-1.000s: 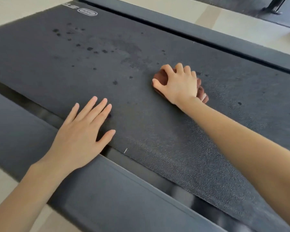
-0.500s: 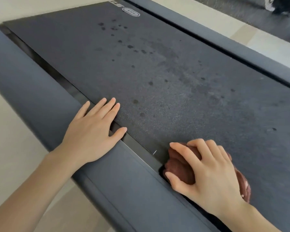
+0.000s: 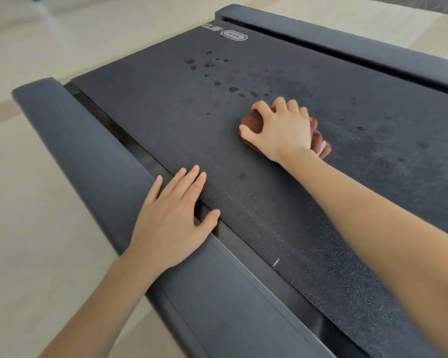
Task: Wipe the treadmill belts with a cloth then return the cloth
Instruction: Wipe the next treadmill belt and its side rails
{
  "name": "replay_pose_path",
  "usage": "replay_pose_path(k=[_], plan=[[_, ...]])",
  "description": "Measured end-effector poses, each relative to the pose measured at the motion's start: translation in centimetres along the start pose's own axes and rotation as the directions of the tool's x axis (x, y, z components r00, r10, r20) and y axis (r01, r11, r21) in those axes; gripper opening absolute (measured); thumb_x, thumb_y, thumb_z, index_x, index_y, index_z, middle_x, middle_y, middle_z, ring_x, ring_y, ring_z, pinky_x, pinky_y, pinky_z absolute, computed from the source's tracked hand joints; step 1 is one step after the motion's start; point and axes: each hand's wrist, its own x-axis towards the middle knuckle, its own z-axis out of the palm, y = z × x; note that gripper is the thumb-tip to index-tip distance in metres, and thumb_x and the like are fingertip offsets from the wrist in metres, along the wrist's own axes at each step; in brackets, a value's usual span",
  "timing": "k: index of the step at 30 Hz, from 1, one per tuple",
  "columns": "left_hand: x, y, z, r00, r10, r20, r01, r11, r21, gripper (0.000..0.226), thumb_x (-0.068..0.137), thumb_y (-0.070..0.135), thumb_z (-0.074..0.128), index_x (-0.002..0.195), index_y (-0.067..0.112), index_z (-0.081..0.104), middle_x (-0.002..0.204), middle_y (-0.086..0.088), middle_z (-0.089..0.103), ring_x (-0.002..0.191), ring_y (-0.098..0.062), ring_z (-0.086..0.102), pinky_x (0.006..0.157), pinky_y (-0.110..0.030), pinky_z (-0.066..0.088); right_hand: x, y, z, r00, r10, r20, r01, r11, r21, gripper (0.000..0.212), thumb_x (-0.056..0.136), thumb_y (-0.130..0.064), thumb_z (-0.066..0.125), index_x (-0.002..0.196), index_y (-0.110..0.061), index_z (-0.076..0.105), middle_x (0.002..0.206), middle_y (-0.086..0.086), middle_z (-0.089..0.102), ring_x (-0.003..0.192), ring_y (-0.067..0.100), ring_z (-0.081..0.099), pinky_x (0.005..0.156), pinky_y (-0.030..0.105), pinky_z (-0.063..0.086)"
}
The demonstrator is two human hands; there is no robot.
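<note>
The dark treadmill belt (image 3: 166,120) fills the middle of the view, with wet dark spots near its far end. A bunched reddish-brown cloth (image 3: 318,140) lies on the belt's middle. My right hand (image 3: 282,130) grips it with curled fingers and covers most of it. My left hand (image 3: 173,215) rests flat with straight fingers on the near left edge, across the belt's edge and the side rail.
A dark grey side rail (image 3: 83,140) runs along the belt's left, and another rail (image 3: 347,47) along its far right. A white logo (image 3: 233,36) marks the belt's far end. Beige floor (image 3: 23,228) surrounds the treadmill.
My right hand has carried the cloth from the belt's near left edge out to its middle. My left hand has stayed flat on the belt's edge and rail.
</note>
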Motion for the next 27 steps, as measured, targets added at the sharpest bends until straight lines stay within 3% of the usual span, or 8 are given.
replay_pose_path(k=[4, 9, 13, 17, 20, 24, 27], plan=[[2.3, -3.1, -0.5, 0.996, -0.094, 0.003, 0.094, 0.996, 0.001, 0.066, 0.090, 0.055, 0.029, 0.149, 0.027, 0.019, 0.157, 0.012, 0.010, 0.144, -0.006, 0.005, 0.118, -0.035, 0.003, -2.4, 0.1, -1.1, 0.997, -0.079, -0.002, 0.079, 0.997, 0.017, 0.054, 0.085, -0.065, 0.038, 0.120, -0.026, 0.051, 0.108, 0.010, 0.054, 0.096, 0.032, 0.048, 0.084, 0.040, 0.033], [3.2, -3.9, -0.4, 0.995, -0.098, 0.033, 0.097, 0.995, 0.024, 0.064, 0.092, 0.054, 0.031, 0.149, 0.027, 0.017, 0.157, 0.013, 0.009, 0.143, -0.004, 0.004, 0.118, -0.035, 0.003, -12.8, 0.9, -5.8, 0.966, -0.254, -0.055, 0.259, 0.956, 0.139, 0.051, 0.080, -0.061, 0.048, 0.113, -0.024, 0.062, 0.090, 0.010, 0.056, 0.079, 0.032, 0.050, 0.072, 0.042, 0.039], [3.0, -3.6, -0.5, 0.994, -0.106, 0.040, 0.104, 0.994, 0.029, 0.065, 0.091, 0.054, 0.029, 0.149, 0.025, 0.017, 0.157, 0.011, 0.008, 0.144, -0.005, 0.004, 0.118, -0.035, 0.002, -20.3, 2.1, -8.5, 0.921, -0.390, -0.016, 0.384, 0.898, 0.216, 0.054, 0.074, -0.061, 0.057, 0.116, -0.026, 0.063, 0.094, 0.010, 0.059, 0.077, 0.032, 0.052, 0.069, 0.041, 0.041], [2.9, -3.4, -0.6, 0.992, -0.107, 0.060, 0.105, 0.994, 0.039, 0.066, 0.092, 0.054, 0.027, 0.149, 0.025, 0.015, 0.157, 0.010, 0.006, 0.144, -0.006, 0.002, 0.118, -0.035, 0.001, -19.8, 2.9, -8.8, 0.885, -0.465, -0.029, 0.456, 0.851, 0.261, 0.053, 0.073, -0.063, 0.057, 0.112, -0.028, 0.066, 0.091, 0.005, 0.060, 0.076, 0.029, 0.054, 0.066, 0.039, 0.044], [3.0, -3.4, -0.6, 0.993, -0.103, 0.063, 0.100, 0.994, 0.044, 0.067, 0.090, 0.056, 0.025, 0.149, 0.025, 0.014, 0.158, 0.010, 0.006, 0.144, -0.006, 0.002, 0.118, -0.036, 0.001, -15.2, 2.9, -7.0, 0.913, -0.406, -0.036, 0.403, 0.886, 0.229, 0.053, 0.078, -0.064, 0.049, 0.113, -0.028, 0.065, 0.092, 0.004, 0.059, 0.079, 0.029, 0.054, 0.069, 0.039, 0.044], [2.9, -3.8, -0.5, 0.994, -0.089, 0.063, 0.085, 0.995, 0.057, 0.069, 0.088, 0.058, 0.020, 0.149, 0.026, 0.013, 0.157, 0.011, 0.005, 0.144, -0.005, 0.000, 0.118, -0.035, 0.000, -6.0, 3.8, -2.9, 0.980, -0.173, -0.098, 0.179, 0.982, 0.064, 0.056, 0.083, -0.066, 0.041, 0.117, -0.026, 0.059, 0.098, 0.011, 0.057, 0.090, 0.035, 0.052, 0.076, 0.044, 0.042], [3.3, -4.3, -0.3, 0.997, -0.050, 0.051, 0.048, 0.998, 0.041, 0.070, 0.087, 0.059, 0.018, 0.150, 0.027, 0.013, 0.157, 0.012, 0.004, 0.144, -0.005, 0.000, 0.118, -0.035, 0.001, -0.1, 4.7, -0.5, 0.998, -0.025, -0.063, 0.025, 1.000, 0.003, 0.056, 0.085, -0.065, 0.042, 0.120, -0.023, 0.054, 0.110, 0.017, 0.055, 0.101, 0.040, 0.049, 0.085, 0.046, 0.038]])
